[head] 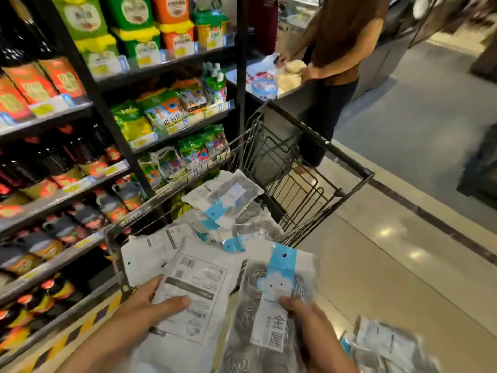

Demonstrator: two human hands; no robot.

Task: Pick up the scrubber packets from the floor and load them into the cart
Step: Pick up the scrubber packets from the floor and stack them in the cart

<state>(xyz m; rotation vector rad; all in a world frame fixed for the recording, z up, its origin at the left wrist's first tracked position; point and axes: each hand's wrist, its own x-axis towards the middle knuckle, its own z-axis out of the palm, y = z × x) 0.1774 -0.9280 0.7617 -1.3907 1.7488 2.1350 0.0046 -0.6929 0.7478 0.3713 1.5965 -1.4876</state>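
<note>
While a person in a brown shirt (347,36) stands past the cart's far end, the left hand (146,301) grips a scrubber packet (199,300) showing its printed white back, thumb on top. The right hand (304,316) pinches another packet (271,313), steel scourers under a blue cloud label reading 金属. Both are near the wire cart's (309,168) near edge; more packets (223,200) are heaped inside it, others (387,343) lie on the floor (390,265) at right.
</note>
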